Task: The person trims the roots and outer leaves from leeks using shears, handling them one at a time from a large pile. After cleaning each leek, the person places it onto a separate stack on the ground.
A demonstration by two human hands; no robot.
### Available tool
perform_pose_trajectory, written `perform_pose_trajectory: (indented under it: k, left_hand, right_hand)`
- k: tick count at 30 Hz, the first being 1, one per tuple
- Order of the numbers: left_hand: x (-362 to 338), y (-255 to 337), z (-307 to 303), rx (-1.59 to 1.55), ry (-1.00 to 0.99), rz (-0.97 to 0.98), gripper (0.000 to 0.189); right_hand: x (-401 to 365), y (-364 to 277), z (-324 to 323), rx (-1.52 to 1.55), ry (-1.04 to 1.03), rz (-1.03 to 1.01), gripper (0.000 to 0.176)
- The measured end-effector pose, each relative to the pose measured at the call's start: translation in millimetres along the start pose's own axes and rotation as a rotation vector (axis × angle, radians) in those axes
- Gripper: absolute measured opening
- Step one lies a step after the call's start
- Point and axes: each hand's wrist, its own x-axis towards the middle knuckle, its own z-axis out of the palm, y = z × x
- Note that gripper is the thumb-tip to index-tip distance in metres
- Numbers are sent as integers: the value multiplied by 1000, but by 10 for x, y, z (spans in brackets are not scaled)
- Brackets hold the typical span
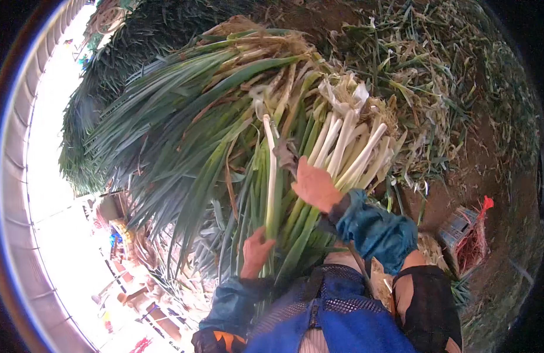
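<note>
My left hand (pixel 257 253) is closed around the green part of a long green onion (pixel 271 170), whose white stalk points away from me. To its right, my right hand (pixel 316 185) is curled shut beside that stalk. A grey-brown, blurred thing (pixel 286 154) juts from its fingers; I cannot make out what it is. Several peeled green onions (pixel 359 156) with white stalks and roots lie under and beyond my right hand. A large heap of unpeeled green onions (pixel 183 112) spreads to the left, leaves hanging toward me.
Loose peelings and leaf scraps (pixel 425 88) cover the brown ground at right. A crate-like box with red strings (pixel 469 232) stands at lower right. More green leaves (pixel 86 141) are piled at far left, near a curved, ribbed light wall (pixel 16 176).
</note>
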Motion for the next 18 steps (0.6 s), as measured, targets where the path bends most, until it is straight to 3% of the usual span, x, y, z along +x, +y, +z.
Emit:
perform_pose_trajectory:
  k: [4,7,8,10,12,14,16,18]
  left_hand:
    - [115,365,158,46,-108,124,44]
    - [401,717,503,244,-123,365,36]
    - [512,853,576,303,-113,441,31]
    - [942,894,601,223,88,827,18]
    - [1451,1060,504,223,240,863,11]
    - [1877,1372,308,511,365,704,14]
    - [2289,1223,235,579,474,730,18]
    - [2481,1122,152,693,199,494,31]
  right_hand:
    - [-593,-425,-378,44,-181,-64,50]
    - [-594,-65,-365,42,-255,177,49]
    - [-573,172,-375,5,-191,214,49]
    - [-496,606,-424,-66,-53,286,49]
    - [-603,447,-552,-19,-107,288,48]
    - [-693,354,-530,26,-96,252,47]
    - [-745,335,-371,72,-33,173,46]
    - [-755,328,-343,148,28,84,47]
